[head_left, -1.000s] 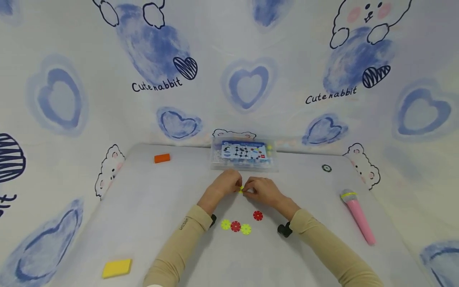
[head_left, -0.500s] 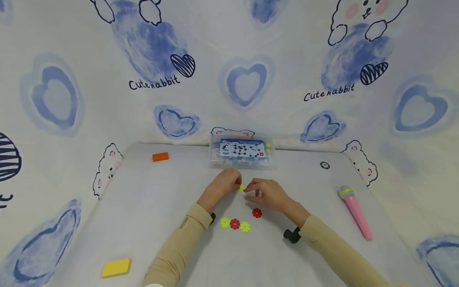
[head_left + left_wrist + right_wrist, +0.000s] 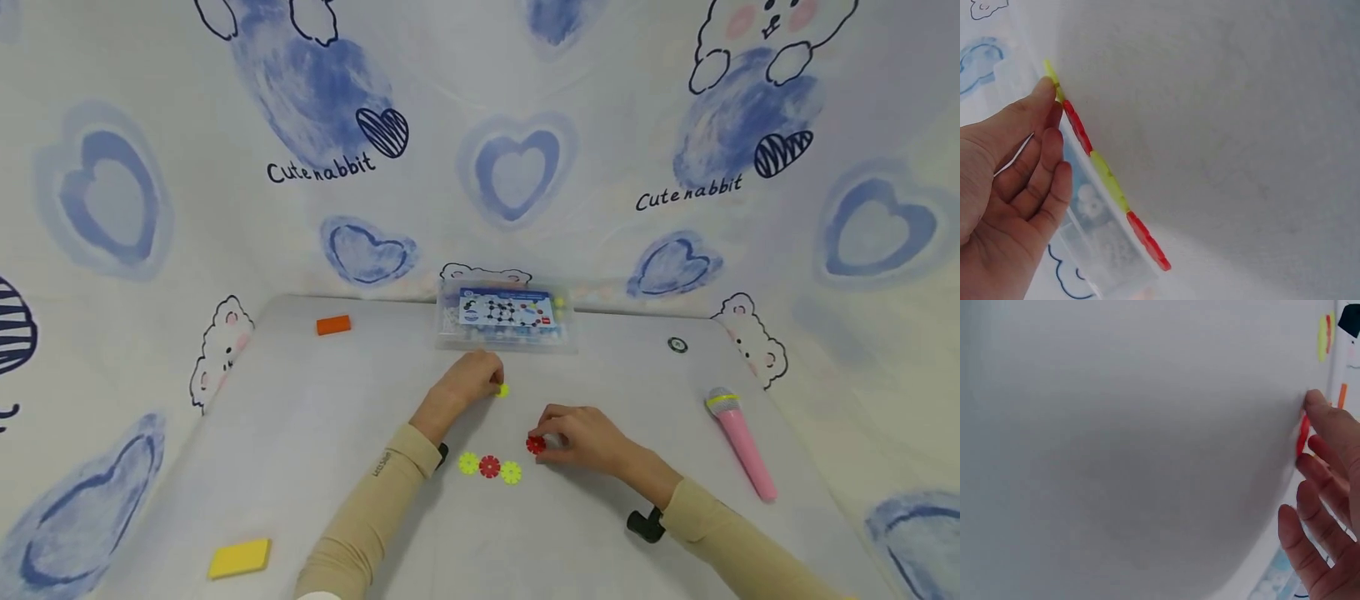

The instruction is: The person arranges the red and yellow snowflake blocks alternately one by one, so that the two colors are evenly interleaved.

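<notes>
My left hand (image 3: 468, 382) pinches a small yellow toothed disc (image 3: 502, 390) just above the white table (image 3: 315, 433). In the left wrist view my thumb (image 3: 1038, 100) touches the yellow end of a line of yellow and red discs (image 3: 1107, 178) seen edge-on. My right hand (image 3: 581, 437) has dropped to a loose red disc (image 3: 535, 444), which its curled fingers (image 3: 1329, 419) pinch; that red disc (image 3: 1302, 434) shows edge-on at the fingertips. A joined row of yellow, red and yellow discs (image 3: 490, 467) lies flat between my forearms.
A clear plastic box (image 3: 506, 317) with a printed card stands at the back centre. An orange block (image 3: 333, 325) lies back left and a yellow block (image 3: 240, 558) front left. At the right lie a pink toy microphone (image 3: 738, 442) and a small dark ring (image 3: 677, 344).
My right hand left the yellow disc, moved toward me and to the right, and closed its fingers on the loose red disc. The left hand stayed put with the yellow disc.
</notes>
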Demonstrator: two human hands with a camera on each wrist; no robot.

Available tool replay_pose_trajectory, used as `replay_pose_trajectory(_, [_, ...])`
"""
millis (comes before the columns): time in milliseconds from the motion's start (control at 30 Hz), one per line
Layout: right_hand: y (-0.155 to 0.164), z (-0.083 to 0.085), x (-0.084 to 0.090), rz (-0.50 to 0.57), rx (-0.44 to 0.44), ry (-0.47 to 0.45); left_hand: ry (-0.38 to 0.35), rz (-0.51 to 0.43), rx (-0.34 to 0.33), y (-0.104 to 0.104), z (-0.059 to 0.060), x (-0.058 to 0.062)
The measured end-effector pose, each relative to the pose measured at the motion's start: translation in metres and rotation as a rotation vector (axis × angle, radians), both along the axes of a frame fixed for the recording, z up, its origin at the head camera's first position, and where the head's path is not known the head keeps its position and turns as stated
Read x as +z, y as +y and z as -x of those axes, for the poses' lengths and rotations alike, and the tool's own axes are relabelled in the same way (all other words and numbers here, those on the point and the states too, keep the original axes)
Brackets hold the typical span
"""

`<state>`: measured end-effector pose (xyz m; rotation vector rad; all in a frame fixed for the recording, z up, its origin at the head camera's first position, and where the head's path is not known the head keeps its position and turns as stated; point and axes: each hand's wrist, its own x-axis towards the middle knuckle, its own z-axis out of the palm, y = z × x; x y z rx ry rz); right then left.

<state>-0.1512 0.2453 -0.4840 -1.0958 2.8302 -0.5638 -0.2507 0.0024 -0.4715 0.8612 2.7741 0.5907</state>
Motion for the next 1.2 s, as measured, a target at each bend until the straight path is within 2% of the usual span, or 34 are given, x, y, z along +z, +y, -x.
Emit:
replay_pose_trajectory(400, [-0.006,0.008,-0.003,-0.009,-0.049,-0.100,-0.035,-0.030,0.009,0.000,-0.002,0.003])
replay_pose_trajectory(600, [-0.007,0.011,-0.008,0.000,-0.035,-0.060,-0.034,-0.014,0.008,-0.001,-0.002,0.004])
replay_pose_trajectory(833, [-0.009,0.013,-0.011,0.126,-0.018,0.057,-0.025,-0.028,0.001,-0.003,0.000,0.003])
replay_pose_trajectory(967, [-0.012,0.024,-0.007,0.191,-0.058,0.067,-0.009,-0.034,-0.003,-0.003,0.001,0.001])
replay_pose_trajectory(1200, [-0.013,0.055,-0.008,0.199,-0.150,0.072,-0.023,-0.015,-0.003,-0.002,0.004,-0.002])
